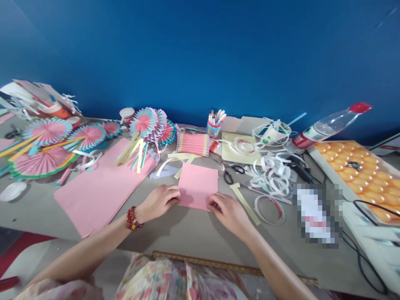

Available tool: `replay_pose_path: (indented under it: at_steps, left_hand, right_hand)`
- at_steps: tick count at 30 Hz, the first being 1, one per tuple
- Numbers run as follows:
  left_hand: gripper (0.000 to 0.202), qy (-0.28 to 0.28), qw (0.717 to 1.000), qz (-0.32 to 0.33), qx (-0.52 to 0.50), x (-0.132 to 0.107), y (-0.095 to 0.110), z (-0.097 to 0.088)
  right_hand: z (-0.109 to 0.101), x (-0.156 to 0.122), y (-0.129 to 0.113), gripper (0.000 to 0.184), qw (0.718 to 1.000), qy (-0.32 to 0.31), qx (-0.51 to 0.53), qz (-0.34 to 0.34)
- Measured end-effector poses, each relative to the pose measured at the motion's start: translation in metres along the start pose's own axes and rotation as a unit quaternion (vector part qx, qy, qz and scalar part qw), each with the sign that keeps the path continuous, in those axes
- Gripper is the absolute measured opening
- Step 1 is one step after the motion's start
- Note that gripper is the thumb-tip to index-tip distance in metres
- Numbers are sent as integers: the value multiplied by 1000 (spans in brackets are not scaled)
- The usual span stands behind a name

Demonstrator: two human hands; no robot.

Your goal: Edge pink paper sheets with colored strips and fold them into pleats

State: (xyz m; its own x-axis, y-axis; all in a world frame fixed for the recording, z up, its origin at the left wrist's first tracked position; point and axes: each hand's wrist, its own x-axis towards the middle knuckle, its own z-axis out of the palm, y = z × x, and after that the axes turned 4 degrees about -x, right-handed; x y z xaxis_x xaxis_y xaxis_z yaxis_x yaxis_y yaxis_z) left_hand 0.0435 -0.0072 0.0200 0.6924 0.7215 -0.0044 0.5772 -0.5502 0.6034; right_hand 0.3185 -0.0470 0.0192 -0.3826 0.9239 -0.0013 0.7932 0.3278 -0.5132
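Observation:
A square sheet of pink paper (pixel 198 183) lies on the table in front of me. My left hand (pixel 161 203) pinches its lower left edge, fingers curled against it. At the lower right corner, my right hand (pixel 229 212) grips the sheet between thumb and fingers. Just behind the sheet sits a pleated pink paper piece (pixel 193 144) with yellow and lilac side strips. A pair of scissors with black handles (pixel 233 173) rests to the right of the sheet. Left of my hands is a stack of larger pink paper (pixel 100 183).
Folded paper fans (pixel 145 123) stand at the back left. Further back are a pen cup (pixel 214 126) and yellow paper (pixel 239 154). To the right lie curled white strips (pixel 271 177), a tape roll (pixel 269 210), a tilted plastic bottle (pixel 325 129) and an orange bubbled box (pixel 359 166).

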Motion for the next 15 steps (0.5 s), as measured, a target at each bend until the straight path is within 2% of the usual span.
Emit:
replay_pose_path:
  at_steps: [8,15]
  left_hand:
    - [24,3,1000,20,18,-4,-1,3]
    - [27,3,999,36,24,-6,-4,5]
  right_hand:
    - [-3,0,-1,9,1000,-5,19,1]
    - [-14,2,3,12,998,-43,50,-22]
